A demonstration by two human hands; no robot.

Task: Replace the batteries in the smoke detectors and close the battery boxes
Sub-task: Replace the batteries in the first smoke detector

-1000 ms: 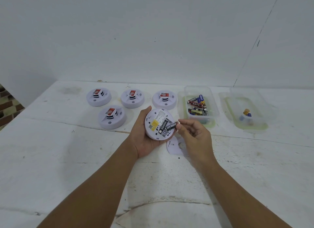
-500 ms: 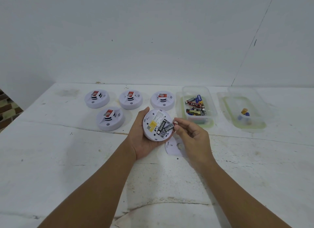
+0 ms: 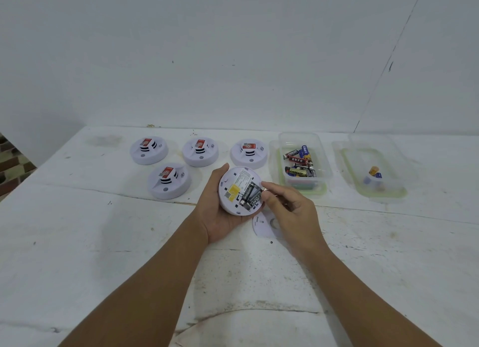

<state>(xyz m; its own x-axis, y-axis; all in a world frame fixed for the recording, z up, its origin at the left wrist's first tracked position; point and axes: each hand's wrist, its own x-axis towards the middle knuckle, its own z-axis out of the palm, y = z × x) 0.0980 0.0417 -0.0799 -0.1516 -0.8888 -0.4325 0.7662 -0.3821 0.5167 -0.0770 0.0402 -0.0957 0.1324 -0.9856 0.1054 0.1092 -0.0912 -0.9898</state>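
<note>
Seating battery 2 in the upturned detector [image 3: 239,190]
Cradled in left hand [image 3: 220,212] above table [image 3: 77,243]; right hand [image 3: 290,212] pinched battery [image 3: 255,195] at bay edge; needed pressing flat, then cover [image 3: 264,225] refitted

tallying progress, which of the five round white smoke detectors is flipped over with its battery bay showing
The round white smoke detector in the left hand, underside up with black batteries exposed. The four on the white table sit face up.

"EVEREADY" reads on a yellow-black battery [image 3: 296,171] in the clear container [image 3: 325,170]. The black batteries [image 3: 251,194] in the held smoke detector [image 3: 234,188] carry white lettering, illegible. Its yellow label's [image 3: 233,190] print is too small to read.
</note>
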